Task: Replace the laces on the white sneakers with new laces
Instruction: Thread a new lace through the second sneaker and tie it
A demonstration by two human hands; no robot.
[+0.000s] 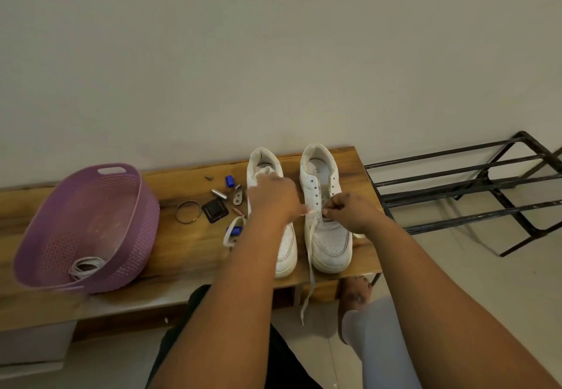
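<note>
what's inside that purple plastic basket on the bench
Inside the purple perforated plastic basket lies a coil of white shoelace near its front wall. Its near rim hides the front strip of the floor.

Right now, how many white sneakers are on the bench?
2. The left sneaker sits behind the left hand, partly hidden by the forearm. The right sneaker stands beside it, where both hands pinch its lace.
</note>
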